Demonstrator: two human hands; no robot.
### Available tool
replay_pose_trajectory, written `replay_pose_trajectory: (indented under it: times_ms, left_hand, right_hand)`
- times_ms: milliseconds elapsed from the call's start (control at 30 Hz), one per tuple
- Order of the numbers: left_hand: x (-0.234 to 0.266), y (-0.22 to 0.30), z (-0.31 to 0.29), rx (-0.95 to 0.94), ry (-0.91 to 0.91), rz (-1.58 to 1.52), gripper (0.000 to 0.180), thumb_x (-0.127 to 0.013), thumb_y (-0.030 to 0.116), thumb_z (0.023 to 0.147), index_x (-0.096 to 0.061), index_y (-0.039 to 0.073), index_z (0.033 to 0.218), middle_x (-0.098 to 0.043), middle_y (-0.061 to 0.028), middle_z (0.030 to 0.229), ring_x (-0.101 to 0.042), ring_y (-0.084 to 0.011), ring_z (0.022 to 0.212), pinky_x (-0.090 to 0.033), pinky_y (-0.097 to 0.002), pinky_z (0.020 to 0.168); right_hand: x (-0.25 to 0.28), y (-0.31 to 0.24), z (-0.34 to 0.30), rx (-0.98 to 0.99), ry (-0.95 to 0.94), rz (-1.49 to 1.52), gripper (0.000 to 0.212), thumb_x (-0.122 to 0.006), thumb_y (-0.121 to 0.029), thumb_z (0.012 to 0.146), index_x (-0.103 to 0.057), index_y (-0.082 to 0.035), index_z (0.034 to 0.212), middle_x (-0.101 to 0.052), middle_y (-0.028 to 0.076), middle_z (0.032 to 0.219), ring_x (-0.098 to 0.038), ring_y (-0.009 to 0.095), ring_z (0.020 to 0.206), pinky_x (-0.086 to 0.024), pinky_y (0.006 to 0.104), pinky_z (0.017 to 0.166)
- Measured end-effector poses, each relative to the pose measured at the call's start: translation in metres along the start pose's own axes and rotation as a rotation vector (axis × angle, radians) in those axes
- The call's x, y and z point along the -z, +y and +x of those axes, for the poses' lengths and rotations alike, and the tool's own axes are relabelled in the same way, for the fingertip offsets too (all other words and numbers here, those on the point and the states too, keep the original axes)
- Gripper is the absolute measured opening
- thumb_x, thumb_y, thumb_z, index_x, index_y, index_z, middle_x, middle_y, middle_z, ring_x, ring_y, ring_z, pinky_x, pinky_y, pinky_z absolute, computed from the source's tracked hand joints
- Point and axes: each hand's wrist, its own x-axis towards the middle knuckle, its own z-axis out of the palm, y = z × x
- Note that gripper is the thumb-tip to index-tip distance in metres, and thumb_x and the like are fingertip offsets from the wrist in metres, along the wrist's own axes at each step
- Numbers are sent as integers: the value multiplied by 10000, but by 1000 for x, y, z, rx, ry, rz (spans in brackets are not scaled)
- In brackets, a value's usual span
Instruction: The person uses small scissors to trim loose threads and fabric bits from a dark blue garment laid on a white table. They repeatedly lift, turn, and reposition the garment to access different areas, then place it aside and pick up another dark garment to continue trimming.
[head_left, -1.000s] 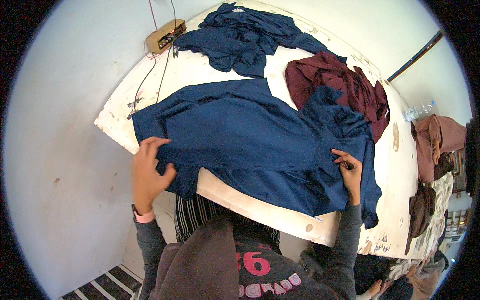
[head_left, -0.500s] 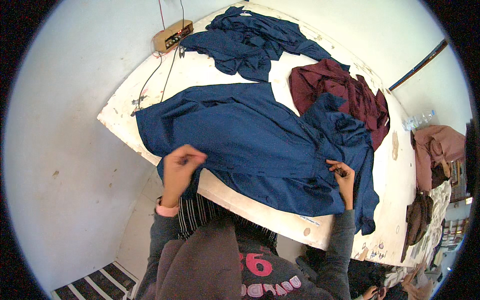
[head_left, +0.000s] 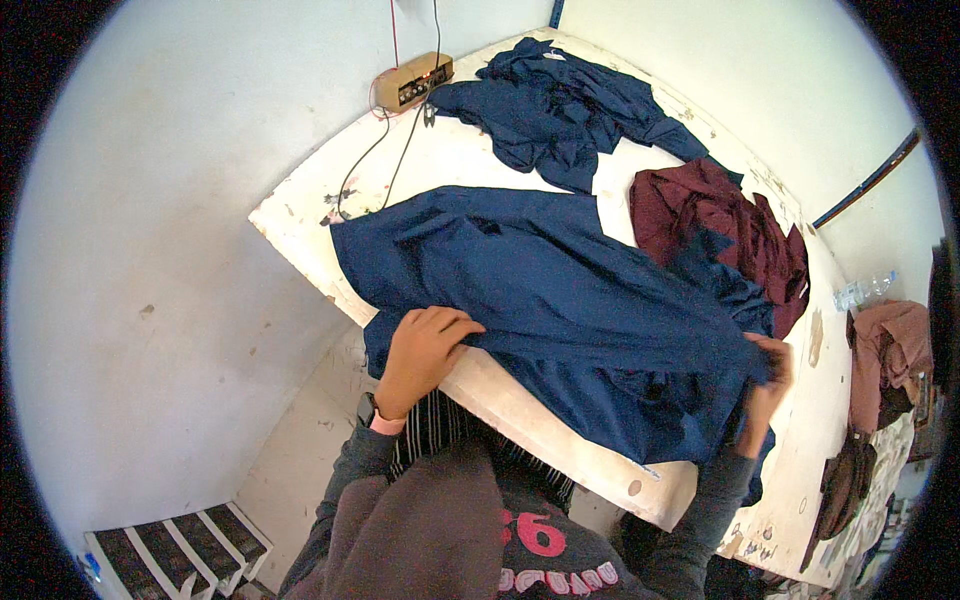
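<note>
A navy blue garment (head_left: 520, 265) lies spread along the near edge of the white table, its kind hard to tell from the folds. My left hand (head_left: 425, 350) is closed over its near edge at the left, fingers bent down onto the cloth. At the garment's right end, my right hand (head_left: 768, 385) grips the cloth, slightly blurred, its fingertips partly hidden by fabric. Between my hands the near edge is drawn fairly straight. Below it, a looser, wrinkled part of the same cloth hangs toward the table's front edge.
Behind lie a crumpled navy garment (head_left: 570, 105) and a maroon one (head_left: 700, 215) on the white table (head_left: 285, 225). A tan box with cables (head_left: 415, 85) stands by the left wall. Brownish-pink cloth (head_left: 885, 350) and a clear bottle (head_left: 865, 290) are at the far right.
My left hand, raised and pinched before, is now down on the garment's edge. My right hand has pulled its end of the cloth outward to the right. The whole view has shifted.
</note>
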Motion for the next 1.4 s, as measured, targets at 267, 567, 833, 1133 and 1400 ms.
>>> replay_pose_trajectory:
  times_ms: [267,567,833,1133,1400]
  left_hand:
    - [59,-28,7,204,71,-314,140,-793,170,858,-751,58,932,-723,-59,821,-638,-199,699,-470,-321,678]
    - [57,45,31,348,65,-781,167,-772,147,922,-741,-7,980,-714,-17,815,-594,-41,759,-456,-212,668]
    - [45,79,41,302,95,-1040,396,-832,54,845,-644,22,1192,-701,-10,854,-620,-60,788,-499,-235,750]
    - [35,91,38,552,242,-1229,490,-775,-39,858,-568,21,1298,-738,-54,918,-681,-69,820,-530,-188,711]
    - [30,104,34,495,237,-1128,506,-779,-29,849,-553,20,1299,-748,-51,913,-693,-72,787,-545,-184,641]
  right_hand:
    - [227,56,107,226,661,54,326,-630,-86,906,-611,10,1217,-685,140,1191,-666,300,1034,-542,418,936]
    - [-22,-45,153,234,188,-471,360,-740,-157,883,-674,-74,1228,-718,133,1082,-699,256,937,-546,361,826]
    - [-171,-132,10,46,-711,161,239,-813,-102,788,-745,-69,1014,-749,112,943,-743,260,849,-568,352,751]
    - [-171,-151,-4,138,-314,-149,345,-811,-227,826,-683,-113,1125,-698,81,929,-722,244,805,-556,316,716]
    - [-186,-163,-25,45,-362,-39,260,-796,-196,873,-654,-5,977,-709,106,788,-681,143,683,-511,281,637]
